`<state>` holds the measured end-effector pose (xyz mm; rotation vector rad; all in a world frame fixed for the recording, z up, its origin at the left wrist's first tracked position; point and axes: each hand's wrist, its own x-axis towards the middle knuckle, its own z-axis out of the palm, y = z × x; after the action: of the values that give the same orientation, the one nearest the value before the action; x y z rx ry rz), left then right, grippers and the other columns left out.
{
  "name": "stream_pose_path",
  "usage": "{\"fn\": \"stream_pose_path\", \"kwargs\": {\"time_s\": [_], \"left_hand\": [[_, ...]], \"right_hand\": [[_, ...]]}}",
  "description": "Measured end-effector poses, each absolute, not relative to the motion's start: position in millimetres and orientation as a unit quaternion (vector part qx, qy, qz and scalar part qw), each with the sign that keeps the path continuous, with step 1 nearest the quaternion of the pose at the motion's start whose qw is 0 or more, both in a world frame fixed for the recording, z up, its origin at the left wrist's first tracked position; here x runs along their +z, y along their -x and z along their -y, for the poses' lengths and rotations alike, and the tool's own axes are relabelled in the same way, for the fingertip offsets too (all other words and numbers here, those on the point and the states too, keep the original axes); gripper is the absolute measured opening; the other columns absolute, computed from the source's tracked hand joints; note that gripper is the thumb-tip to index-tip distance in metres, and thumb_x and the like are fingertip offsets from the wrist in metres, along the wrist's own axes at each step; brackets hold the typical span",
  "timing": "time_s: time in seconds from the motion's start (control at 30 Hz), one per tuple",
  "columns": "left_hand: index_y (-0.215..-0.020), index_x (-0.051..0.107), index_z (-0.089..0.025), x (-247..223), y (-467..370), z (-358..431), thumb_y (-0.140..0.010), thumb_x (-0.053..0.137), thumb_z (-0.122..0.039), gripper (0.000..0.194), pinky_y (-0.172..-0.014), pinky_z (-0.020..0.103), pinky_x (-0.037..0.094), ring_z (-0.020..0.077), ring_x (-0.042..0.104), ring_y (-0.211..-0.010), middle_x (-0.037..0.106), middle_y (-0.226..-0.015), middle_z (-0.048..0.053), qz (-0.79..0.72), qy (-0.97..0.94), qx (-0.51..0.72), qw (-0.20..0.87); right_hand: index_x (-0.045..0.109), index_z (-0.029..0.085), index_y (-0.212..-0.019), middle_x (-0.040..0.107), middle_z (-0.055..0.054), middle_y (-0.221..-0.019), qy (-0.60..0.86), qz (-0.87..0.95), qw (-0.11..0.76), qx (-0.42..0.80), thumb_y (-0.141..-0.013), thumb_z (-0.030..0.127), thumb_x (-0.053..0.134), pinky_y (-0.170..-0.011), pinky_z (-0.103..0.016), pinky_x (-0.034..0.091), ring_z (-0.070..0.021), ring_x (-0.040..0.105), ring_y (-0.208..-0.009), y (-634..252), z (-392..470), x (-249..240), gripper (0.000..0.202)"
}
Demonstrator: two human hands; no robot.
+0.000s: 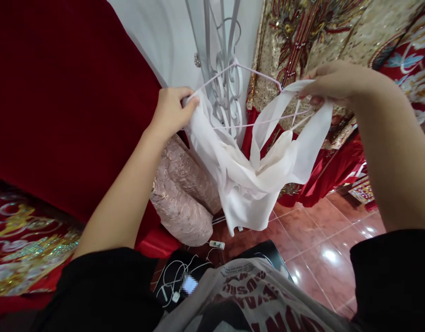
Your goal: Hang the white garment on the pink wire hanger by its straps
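Observation:
A sheer white top (245, 177) with thin straps hangs partly on a pale pink hanger (255, 70), its lower part draping loosely. My left hand (176, 109) is closed around the top's left shoulder, at the left end of the hanger. Across from it, my right hand (328, 85) pinches the other shoulder of the top and its thin straps. That shoulder is held out beyond the hanger's right arm. The right fingertips are partly hidden behind the cloth.
Behind the hanger stands a white metal scrollwork rack (228, 87). Gold beaded cloth (312, 41) hangs at right and dark red cloth (67, 101) at left. A pink brocade piece (184, 203) hangs below. White cables (177, 272) lie near my body, above a tiled floor (323, 249).

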<state>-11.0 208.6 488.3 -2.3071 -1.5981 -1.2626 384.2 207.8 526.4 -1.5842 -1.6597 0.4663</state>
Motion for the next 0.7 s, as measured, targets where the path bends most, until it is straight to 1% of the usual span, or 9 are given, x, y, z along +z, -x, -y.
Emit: {"fn": "stream_pose_path", "kwargs": {"time_s": [0.03, 0.13, 0.27, 0.33, 0.4, 0.5, 0.6, 0.67, 0.7], "left_hand": [[-0.084, 0.071, -0.021, 489, 10, -208, -0.095, 0.073, -0.021, 0.011, -0.086, 0.027, 0.049, 0.0142, 0.043, -0.073, 0.047, -0.068, -0.005, 0.524, 0.749, -0.405, 0.026], [-0.084, 0.068, -0.022, 488, 5, -206, -0.097, 0.072, -0.019, 0.014, -0.089, 0.027, 0.049, 0.0140, 0.043, -0.073, 0.046, -0.068, -0.005, 0.533, 0.742, -0.406, 0.012], [-0.089, 0.065, -0.023, 483, 3, -200, -0.098, 0.071, -0.020, 0.011, -0.100, 0.030, 0.048, 0.0144, 0.057, -0.085, 0.059, -0.080, -0.005, 0.534, 0.737, -0.414, -0.006], [-0.099, 0.066, -0.024, 478, 6, -196, -0.100, 0.071, -0.029, 0.008, -0.107, 0.032, 0.047, 0.0169, 0.064, -0.102, 0.066, -0.090, -0.004, 0.532, 0.735, -0.419, -0.029], [-0.109, 0.064, -0.025, 473, 11, -192, -0.101, 0.071, -0.043, 0.021, -0.113, 0.036, 0.045, 0.0204, 0.065, -0.119, 0.070, -0.099, -0.004, 0.532, 0.729, -0.426, -0.057], [-0.121, 0.060, -0.028, 462, 21, -189, -0.097, 0.074, -0.053, 0.038, -0.117, 0.041, 0.045, 0.0224, 0.064, -0.127, 0.072, -0.110, -0.004, 0.521, 0.725, -0.444, -0.073], [-0.123, 0.059, -0.030, 453, 28, -189, -0.092, 0.079, -0.055, 0.044, -0.114, 0.042, 0.050, 0.0246, 0.063, -0.132, 0.074, -0.122, 0.000, 0.495, 0.727, -0.470, -0.072], [-0.119, 0.062, -0.032, 449, 30, -191, -0.089, 0.080, -0.055, 0.042, -0.107, 0.042, 0.054, 0.0275, 0.064, -0.133, 0.075, -0.125, 0.004, 0.485, 0.718, -0.495, -0.065], [-0.117, 0.063, -0.033, 449, 31, -192, -0.089, 0.080, -0.055, 0.040, -0.104, 0.042, 0.056, 0.0285, 0.066, -0.131, 0.075, -0.124, 0.005, 0.484, 0.711, -0.507, -0.058]], "right_hand": [[0.077, 0.000, -0.089, 0.066, 0.002, -0.064, 0.642, 0.643, 0.370, 0.193, -0.089, 0.004, 0.076, -0.064, -0.031, 0.033, -0.0004, 0.054, -0.056, -380, -202, 528, 0.004], [0.071, 0.000, -0.107, 0.068, -0.001, -0.071, 0.656, 0.615, 0.400, 0.177, -0.094, 0.005, 0.073, -0.067, -0.032, 0.037, -0.0028, 0.058, -0.059, -351, -184, 533, 0.013], [0.064, 0.005, -0.128, 0.062, 0.005, -0.072, 0.609, 0.641, 0.431, 0.182, -0.090, -0.003, 0.076, -0.073, -0.030, 0.048, -0.0069, 0.059, -0.061, -306, -170, 525, 0.042], [0.063, 0.007, -0.132, 0.059, 0.006, -0.077, 0.587, 0.675, 0.417, 0.161, -0.086, -0.001, 0.081, -0.078, -0.029, 0.049, -0.0064, 0.055, -0.064, -299, -167, 514, 0.050], [0.060, 0.008, -0.139, 0.060, 0.006, -0.083, 0.578, 0.710, 0.386, 0.110, -0.084, 0.005, 0.086, -0.084, -0.030, 0.048, -0.0068, 0.054, -0.071, -307, -166, 503, 0.061], [0.056, 0.009, -0.149, 0.066, 0.002, -0.088, 0.581, 0.726, 0.369, -0.008, -0.082, 0.010, 0.088, -0.091, -0.036, 0.047, -0.0120, 0.059, -0.079, -337, -169, 490, 0.074], [0.067, 0.009, -0.141, 0.074, -0.011, -0.107, 0.592, 0.695, 0.390, -0.115, -0.086, 0.018, 0.088, -0.105, -0.045, 0.042, -0.0225, 0.065, -0.106, -368, -180, 482, 0.060], [0.078, 0.009, -0.116, 0.073, -0.018, -0.122, 0.594, 0.674, 0.425, -0.109, -0.086, 0.019, 0.088, -0.113, -0.045, 0.038, -0.0235, 0.061, -0.121, -382, -190, 477, 0.033], [0.079, 0.010, -0.098, 0.073, -0.018, -0.120, 0.586, 0.673, 0.447, -0.064, -0.087, 0.017, 0.086, -0.112, -0.043, 0.039, -0.0208, 0.061, -0.118, -386, -195, 474, 0.015]]}}
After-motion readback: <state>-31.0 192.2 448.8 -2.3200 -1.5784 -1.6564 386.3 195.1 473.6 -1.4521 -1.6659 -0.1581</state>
